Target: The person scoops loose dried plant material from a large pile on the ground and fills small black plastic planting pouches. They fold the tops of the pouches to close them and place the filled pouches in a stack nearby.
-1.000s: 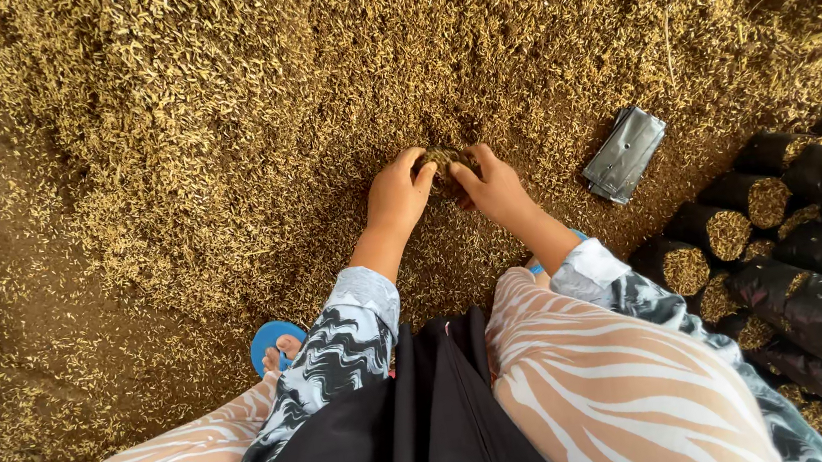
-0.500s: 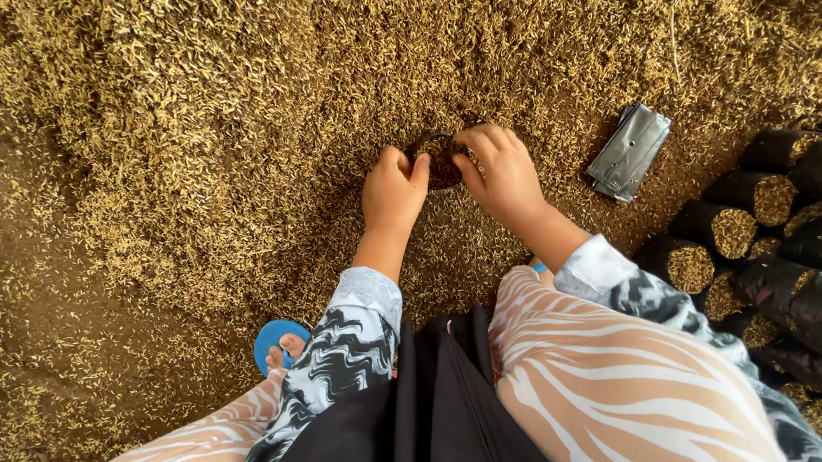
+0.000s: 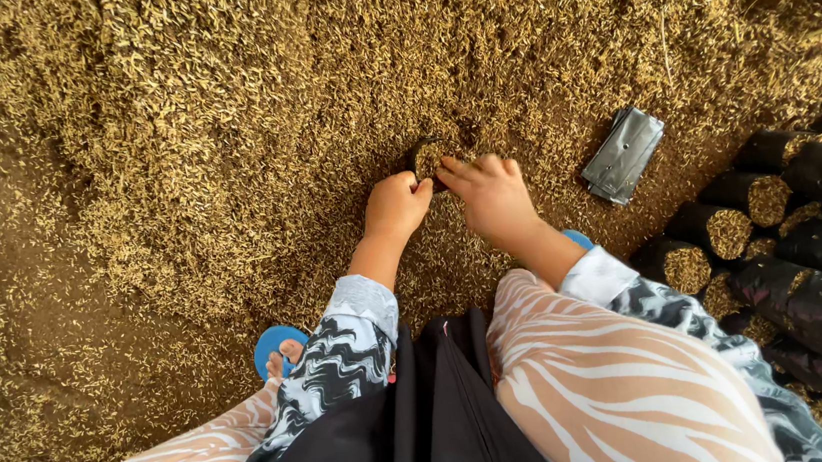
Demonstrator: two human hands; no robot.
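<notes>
Both your hands close around a small dark bag (image 3: 427,156) stuffed with husk: your left hand (image 3: 397,205) pinches its near edge, your right hand (image 3: 493,193) lays its fingertips on the rim. Most of the bag is sunk in the husk pile (image 3: 317,89), so its shape is hard to make out. A flat stack of empty grey bags (image 3: 623,154) lies to the right, apart from your hands. Filled black bags (image 3: 812,222) are piled at the right edge, partly cut off. Your knees hide the near ground.
</notes>
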